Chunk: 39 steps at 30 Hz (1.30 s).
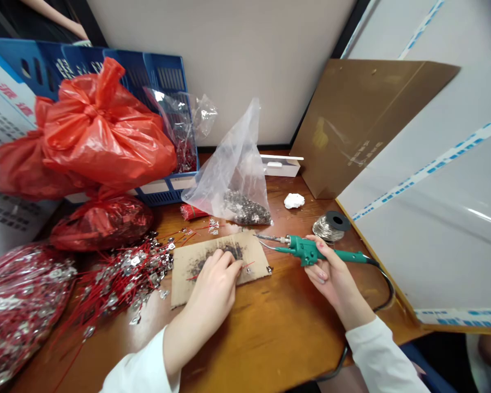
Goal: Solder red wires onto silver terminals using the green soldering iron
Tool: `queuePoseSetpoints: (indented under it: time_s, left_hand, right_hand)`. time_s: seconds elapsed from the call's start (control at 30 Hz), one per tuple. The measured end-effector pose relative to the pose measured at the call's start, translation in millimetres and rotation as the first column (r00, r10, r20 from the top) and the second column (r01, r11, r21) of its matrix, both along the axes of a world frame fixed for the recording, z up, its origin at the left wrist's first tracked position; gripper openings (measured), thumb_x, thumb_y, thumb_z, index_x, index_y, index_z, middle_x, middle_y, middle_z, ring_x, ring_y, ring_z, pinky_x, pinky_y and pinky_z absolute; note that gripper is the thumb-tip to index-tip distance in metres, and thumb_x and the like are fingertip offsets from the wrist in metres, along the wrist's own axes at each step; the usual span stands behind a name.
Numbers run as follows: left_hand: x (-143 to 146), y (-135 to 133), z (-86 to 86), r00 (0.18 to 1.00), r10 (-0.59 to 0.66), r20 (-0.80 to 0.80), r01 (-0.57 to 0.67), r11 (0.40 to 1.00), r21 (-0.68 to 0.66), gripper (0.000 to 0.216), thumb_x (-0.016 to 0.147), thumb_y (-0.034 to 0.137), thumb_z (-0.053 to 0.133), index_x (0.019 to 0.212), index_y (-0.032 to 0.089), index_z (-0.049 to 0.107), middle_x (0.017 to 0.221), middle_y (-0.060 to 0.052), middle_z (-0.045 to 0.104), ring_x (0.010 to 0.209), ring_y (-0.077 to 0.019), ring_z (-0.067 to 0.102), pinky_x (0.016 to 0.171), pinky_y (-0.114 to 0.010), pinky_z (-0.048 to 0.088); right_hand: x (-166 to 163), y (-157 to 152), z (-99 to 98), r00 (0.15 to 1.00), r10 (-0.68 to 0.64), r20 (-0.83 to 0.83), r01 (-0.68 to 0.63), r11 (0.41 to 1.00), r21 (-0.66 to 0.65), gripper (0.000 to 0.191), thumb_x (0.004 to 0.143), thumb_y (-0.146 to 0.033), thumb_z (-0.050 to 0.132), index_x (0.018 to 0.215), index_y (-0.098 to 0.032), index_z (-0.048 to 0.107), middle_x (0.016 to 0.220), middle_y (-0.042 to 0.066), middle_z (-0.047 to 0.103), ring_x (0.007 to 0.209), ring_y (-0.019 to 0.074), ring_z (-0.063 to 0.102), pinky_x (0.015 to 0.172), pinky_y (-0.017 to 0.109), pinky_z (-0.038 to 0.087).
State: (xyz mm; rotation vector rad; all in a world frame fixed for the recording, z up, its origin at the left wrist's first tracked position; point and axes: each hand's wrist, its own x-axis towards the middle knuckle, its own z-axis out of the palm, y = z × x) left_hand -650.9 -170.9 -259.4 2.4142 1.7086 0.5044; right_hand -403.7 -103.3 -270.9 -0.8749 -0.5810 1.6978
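Observation:
My right hand (325, 267) grips a green soldering iron (306, 250), its metal tip pointing left over the far right corner of a piece of cardboard (225, 278). My left hand (219, 275) rests on this scorched, blackened cardboard, fingers pinched together. A thin red wire (249, 265) shows at its fingertips, and part of it is hidden under the hand. A small metal piece (269, 269) lies at the cardboard's right edge. Left of the cardboard spreads a heap of red wires with metal tabs (126, 267).
Red plastic bags (110, 136) fill a blue crate (163, 60) at the back left. A clear bag of small metal parts (245, 191), a white lump (294, 201), a solder spool (330, 226) and a white box (280, 166) stand behind. The iron's black cord (388, 284) runs down the right.

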Motion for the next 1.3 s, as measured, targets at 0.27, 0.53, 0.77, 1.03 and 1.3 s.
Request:
queuePoseSetpoints:
  time_s: [0.27,0.53,0.77,1.03,1.3]
  left_hand:
    - [-27.1,9.1,7.2,0.995,0.063,0.073,-0.070,0.993,0.093,0.023,0.097,0.016,0.041,0.095,0.014,0.064,0.090,-0.009,0.062,0.087,-0.0243,0.051,0.076,-0.039,0.047]
    - [-53.7,1.9,-5.2,1.000,0.018,0.010,-0.020,0.990,0.139,0.024,0.098,0.015,0.041,0.091,0.017,0.064,0.088,-0.007,0.062,0.087,-0.0220,0.052,0.078,-0.037,0.046]
    - [-49.9,1.8,-5.9,0.991,-0.037,0.129,0.017,0.989,0.150,0.022,0.098,0.017,0.042,0.091,0.018,0.062,0.086,-0.005,0.064,0.084,-0.0202,0.053,0.074,-0.033,0.047]
    - [-54.8,3.7,-13.7,0.978,-0.039,0.206,-0.005,0.978,0.210,0.019,0.098,0.018,0.044,0.091,0.017,0.062,0.086,-0.006,0.063,0.084,-0.0199,0.053,0.077,-0.034,0.047]
    - [-50.4,2.0,-15.7,0.975,-0.040,0.217,0.002,0.985,0.173,0.022,0.098,0.018,0.042,0.091,0.018,0.063,0.085,-0.006,0.062,0.082,-0.0197,0.053,0.074,-0.033,0.048]
  right_hand:
    - [1.4,-0.1,-1.6,0.999,0.015,0.050,-0.016,1.000,0.023,0.027,0.070,-0.034,0.079,0.091,-0.022,0.067,0.069,-0.003,0.064,0.032,-0.0019,0.027,0.032,0.013,0.019]
    - [-5.4,-20.6,-2.0,0.976,-0.007,0.217,-0.016,0.995,0.102,0.026,0.076,-0.038,0.073,0.098,-0.026,0.066,0.100,0.005,0.073,0.034,0.0003,0.033,0.033,0.017,0.020]
    - [-19.9,-50.7,-4.8,0.942,-0.043,0.333,-0.005,0.990,0.142,0.028,0.078,-0.040,0.072,0.100,-0.024,0.071,0.111,0.010,0.071,0.034,0.0004,0.036,0.033,0.020,0.019]
    - [-37.0,-69.2,-3.9,0.944,-0.173,0.283,0.153,0.984,0.090,0.031,0.072,-0.042,0.077,0.098,-0.025,0.072,0.102,0.008,0.072,0.034,-0.0001,0.036,0.034,0.019,0.021]
    - [-43.3,-76.9,-19.4,0.931,-0.202,0.303,0.153,0.972,0.178,0.024,0.077,-0.038,0.073,0.096,-0.025,0.072,0.095,0.007,0.074,0.033,0.0013,0.037,0.032,0.019,0.025]
